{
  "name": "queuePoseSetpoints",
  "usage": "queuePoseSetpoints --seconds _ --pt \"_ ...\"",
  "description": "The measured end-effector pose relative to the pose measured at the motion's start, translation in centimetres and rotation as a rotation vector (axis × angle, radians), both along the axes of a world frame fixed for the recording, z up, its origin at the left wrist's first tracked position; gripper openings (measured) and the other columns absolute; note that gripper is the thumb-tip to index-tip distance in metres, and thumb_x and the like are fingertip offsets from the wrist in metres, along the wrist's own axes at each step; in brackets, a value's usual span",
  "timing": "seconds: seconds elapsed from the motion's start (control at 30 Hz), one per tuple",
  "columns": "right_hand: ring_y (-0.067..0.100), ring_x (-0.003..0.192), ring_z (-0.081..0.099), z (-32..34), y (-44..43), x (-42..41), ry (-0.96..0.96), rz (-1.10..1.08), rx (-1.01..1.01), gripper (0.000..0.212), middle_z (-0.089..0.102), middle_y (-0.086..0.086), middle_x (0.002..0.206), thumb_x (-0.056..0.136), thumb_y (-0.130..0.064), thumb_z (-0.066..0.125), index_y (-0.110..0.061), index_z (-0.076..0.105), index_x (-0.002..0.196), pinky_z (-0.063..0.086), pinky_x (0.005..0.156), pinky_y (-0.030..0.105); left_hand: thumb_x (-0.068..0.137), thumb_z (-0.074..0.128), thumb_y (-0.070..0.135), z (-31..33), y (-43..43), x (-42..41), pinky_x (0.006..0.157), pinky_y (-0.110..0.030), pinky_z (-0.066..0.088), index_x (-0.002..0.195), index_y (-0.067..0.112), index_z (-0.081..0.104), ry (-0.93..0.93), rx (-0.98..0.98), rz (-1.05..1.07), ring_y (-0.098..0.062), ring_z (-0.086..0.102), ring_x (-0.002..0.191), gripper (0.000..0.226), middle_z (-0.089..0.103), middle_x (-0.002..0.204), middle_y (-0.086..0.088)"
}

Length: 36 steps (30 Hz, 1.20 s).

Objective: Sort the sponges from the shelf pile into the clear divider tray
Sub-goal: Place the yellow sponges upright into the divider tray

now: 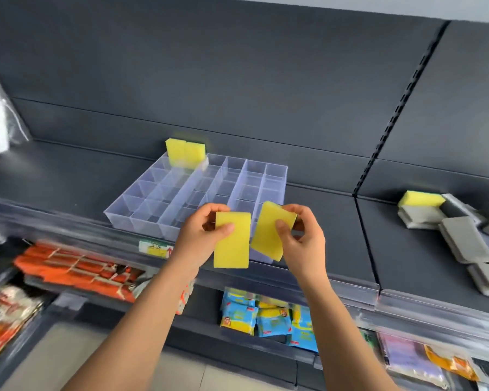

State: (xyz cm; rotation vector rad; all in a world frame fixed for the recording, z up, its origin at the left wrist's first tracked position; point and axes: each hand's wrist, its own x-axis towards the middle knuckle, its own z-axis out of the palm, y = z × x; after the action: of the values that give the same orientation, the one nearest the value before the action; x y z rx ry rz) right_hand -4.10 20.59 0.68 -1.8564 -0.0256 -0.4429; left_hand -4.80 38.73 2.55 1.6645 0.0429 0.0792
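The clear divider tray (141,193) lies on the dark shelf, its many compartments mostly bare. Two yellow sponges (184,153) stand upright in its far left corner. My left hand (202,235) pinches a yellow sponge (233,246) held upright in front of the tray's near edge. My right hand (302,238) grips a second yellow sponge (268,235), tilted, just right of the first. The shelf pile (458,235) of sponges lies at the right, grey sides mostly up, one yellow face (421,199) showing.
A vertical slotted upright (390,131) and a low divider (366,238) separate the tray's shelf bay from the pile's bay. Below the shelf edge hang orange packets (76,266) and blue-yellow packets (266,317). A clear bag (0,119) hangs at far left.
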Motion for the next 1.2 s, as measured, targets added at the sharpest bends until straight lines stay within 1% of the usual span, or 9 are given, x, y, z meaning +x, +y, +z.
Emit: queuePoseSetpoints --seconds 0.17,0.37,0.5,0.67,0.8,0.9,1.03,1.1,1.2 --pt "0.006 0.081 0.055 0.4 5.4 1.5 -0.008 0.041 0.009 0.023 0.059 -0.015 0.089 0.089 -0.01 0.059 -0.031 0.055 0.098 0.046 0.067 0.022 0.083 0.066 0.009 -0.1 5.3 1.1 0.071 -0.025 0.05 0.097 0.029 0.06 0.002 0.0 0.03 -0.013 0.062 0.088 0.025 0.065 0.098 0.001" --pt "0.012 0.084 0.056 0.6 10.1 6.2 -0.017 0.091 0.03 0.032 0.061 -0.013 0.088 0.087 -0.007 0.06 -0.038 0.053 0.091 0.049 0.071 0.033 0.083 0.067 0.008 -0.3 9.8 5.6 0.07 -0.023 0.049 0.095 0.031 0.06 -0.011 -0.005 0.052 -0.012 0.062 0.088 0.027 0.066 0.098 0.001" --pt "0.013 0.085 0.056 0.5 12.5 10.6 -0.014 0.128 0.021 0.025 0.061 -0.009 0.093 0.087 -0.009 0.061 -0.031 0.055 0.097 0.049 0.071 0.03 0.082 0.067 0.005 -0.2 12.1 9.5 0.071 -0.02 0.049 0.095 0.029 0.059 -0.012 0.003 0.067 -0.011 0.062 0.087 0.029 0.066 0.097 0.001" --pt "0.017 0.085 0.056 0.6 15.4 15.7 -0.016 0.158 0.008 0.028 0.061 -0.008 0.091 0.086 -0.008 0.063 -0.033 0.054 0.094 0.052 0.074 0.037 0.078 0.069 0.0 -0.2 15.2 14.3 0.077 -0.027 0.051 0.098 0.024 0.06 -0.025 0.035 0.061 -0.015 0.061 0.088 0.032 0.066 0.098 -0.003" --pt "0.014 0.082 0.055 0.9 17.0 19.1 -0.005 0.17 -0.043 0.027 0.06 -0.012 0.091 0.083 -0.007 0.066 -0.028 0.053 0.095 0.049 0.073 0.03 0.075 0.071 -0.001 -0.5 17.6 18.1 0.078 -0.033 0.053 0.095 0.025 0.061 -0.05 0.104 0.036 -0.018 0.061 0.086 0.034 0.065 0.097 -0.004" --pt "0.019 0.08 0.055 1.0 18.1 21.5 0.011 0.167 -0.075 0.031 0.062 -0.002 0.09 0.08 -0.008 0.069 -0.029 0.053 0.094 0.049 0.071 0.029 0.074 0.073 0.0 -0.7 19.2 21.0 0.084 -0.044 0.053 0.095 0.026 0.061 -0.055 0.176 0.009 -0.022 0.062 0.09 0.035 0.065 0.099 -0.004" --pt "0.022 0.078 0.057 1.0 19.7 25.1 0.029 0.131 -0.108 0.03 0.063 0.001 0.094 0.078 -0.005 0.07 -0.027 0.056 0.093 0.052 0.075 0.035 0.073 0.074 0.002 -0.6 21.4 25.1 0.085 -0.048 0.051 0.093 0.03 0.06 -0.084 0.253 -0.012 -0.023 0.063 0.091 0.038 0.065 0.099 -0.002" --pt "0.021 0.079 0.057 0.9 20.2 26.6 0.05 0.096 -0.117 0.031 0.063 0.001 0.098 0.078 -0.004 0.07 -0.028 0.057 0.09 0.052 0.077 0.041 0.074 0.074 0.003 -0.4 22.0 27.0 0.084 -0.045 0.052 0.093 0.032 0.059 -0.102 0.299 -0.033 -0.02 0.063 0.089 0.038 0.065 0.099 0.001" --pt "0.019 0.079 0.056 0.9 21.1 28.8 0.078 0.066 -0.131 0.034 0.062 -0.005 0.092 0.077 -0.001 0.069 -0.032 0.056 0.085 0.054 0.074 0.045 0.074 0.073 0.005 -0.4 22.8 29.7 0.083 -0.039 0.051 0.095 0.032 0.058 -0.107 0.356 -0.053 -0.015 0.061 0.087 0.037 0.064 0.097 0.006"
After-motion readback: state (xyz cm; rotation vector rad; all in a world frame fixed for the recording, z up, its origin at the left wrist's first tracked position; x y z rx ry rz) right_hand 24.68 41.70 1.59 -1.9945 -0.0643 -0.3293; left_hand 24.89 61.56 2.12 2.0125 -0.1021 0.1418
